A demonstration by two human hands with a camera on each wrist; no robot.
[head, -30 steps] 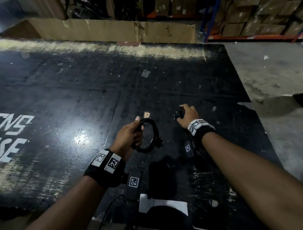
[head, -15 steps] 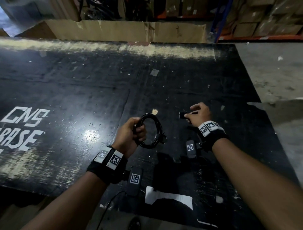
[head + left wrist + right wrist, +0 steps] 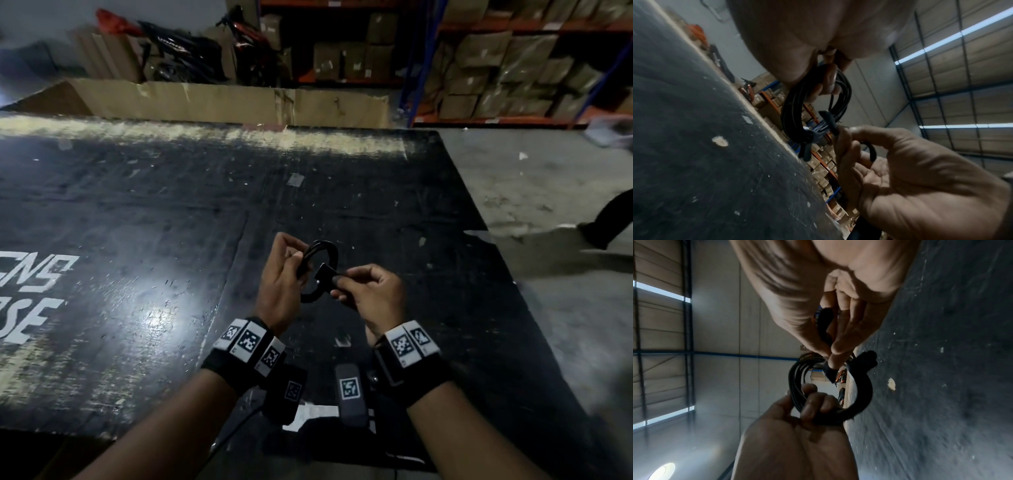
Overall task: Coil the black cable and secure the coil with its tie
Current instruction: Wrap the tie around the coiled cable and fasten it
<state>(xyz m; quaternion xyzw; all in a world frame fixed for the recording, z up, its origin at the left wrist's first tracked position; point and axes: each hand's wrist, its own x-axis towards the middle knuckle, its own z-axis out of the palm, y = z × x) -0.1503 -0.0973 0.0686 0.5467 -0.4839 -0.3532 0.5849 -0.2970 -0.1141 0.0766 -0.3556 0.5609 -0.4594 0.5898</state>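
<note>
Overhead, the left hand is gripping the coiled black cable above the black bench, while the right hand is pinching the tie beside it. From the left wrist, fingers are curling through the coil, a second strap already wrapping it. From the right wrist, fingertips are squeezing the tie against the loops. Behind the bench, shelving is holding cardboard boxes.

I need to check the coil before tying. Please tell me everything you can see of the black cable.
The black cable is thin, smooth and rubbery-looking, wound into a small round coil of several loops. It is held in the air above the dark table, roughly upright. The left hand grips one side; the right hand pinches a flat black end piece at the coil.
</note>
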